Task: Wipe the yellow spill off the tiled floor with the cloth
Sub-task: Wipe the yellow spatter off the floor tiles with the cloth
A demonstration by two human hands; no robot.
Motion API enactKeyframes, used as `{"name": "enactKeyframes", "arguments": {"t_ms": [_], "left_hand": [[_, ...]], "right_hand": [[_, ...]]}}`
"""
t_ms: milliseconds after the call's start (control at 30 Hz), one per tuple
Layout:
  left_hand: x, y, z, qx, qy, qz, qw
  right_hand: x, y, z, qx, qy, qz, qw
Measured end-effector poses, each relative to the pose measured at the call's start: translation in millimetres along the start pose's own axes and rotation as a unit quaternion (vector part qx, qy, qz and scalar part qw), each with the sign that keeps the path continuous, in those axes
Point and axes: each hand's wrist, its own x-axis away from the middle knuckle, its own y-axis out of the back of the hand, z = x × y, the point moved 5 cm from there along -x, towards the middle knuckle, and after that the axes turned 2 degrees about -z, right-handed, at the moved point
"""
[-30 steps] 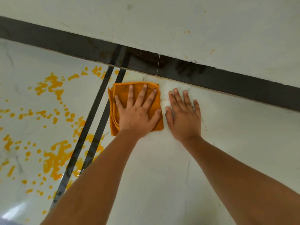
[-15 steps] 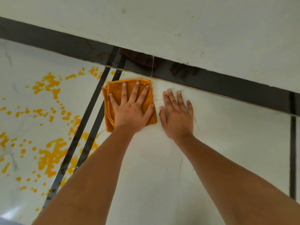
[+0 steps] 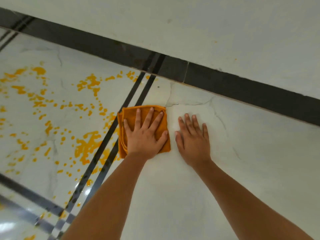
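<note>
Wiping step: cloth flat at the edge of the spill, most of the yellow not yet reached

Nearest you, your 2 forearms reach forward over clean tile; your left hand (image 3: 146, 135) lies flat on the folded orange cloth (image 3: 161, 122), fingers spread and pressing down rather than pinching, while your right hand (image 3: 192, 137) rests open, fingers spread, on the bare tiled floor (image 3: 225, 170) just beside the cloth, holding nothing. The cloth's left edge sits beside the 2 dark inlay stripes (image 3: 110, 141), and the yellow spill (image 3: 86, 144) spreads well beyond them to the left, reaching up near the dark skirting (image 3: 242, 87). Judging from this, keep your palm weight even, sweep left across the stripes, and draw the puddles inward so you gather rather than smear; refold to a clean face once it soaks.
</note>
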Motion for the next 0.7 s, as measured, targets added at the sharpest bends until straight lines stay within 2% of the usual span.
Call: {"name": "enactKeyframes", "arguments": {"t_ms": [133, 233, 300, 433, 567, 700], "left_hand": [[1, 5, 20, 0.025, 0.047, -0.011, 0.999], [51, -2, 31, 0.006, 0.015, -0.004, 1.0], [47, -1, 43, 0.005, 0.01, 0.009, 1.0], [26, 6, 64, 0.031, 0.084, -0.008, 0.996], [69, -4, 48, 0.008, 0.025, 0.006, 1.0], [9, 8, 70, 0.022, 0.065, -0.009, 0.998]], "right_hand": [[4, -9, 36, -0.015, 0.039, -0.011, 0.999], [8, -13, 39, -0.005, 0.034, -0.012, 0.999], [13, -14, 39, 0.018, 0.03, 0.001, 0.999], [14, -18, 47, 0.026, 0.01, 0.021, 0.999], [-3, -13, 54, 0.056, 0.006, 0.008, 0.998], [-49, -13, 69, 0.044, 0.004, 0.022, 0.999]]}}
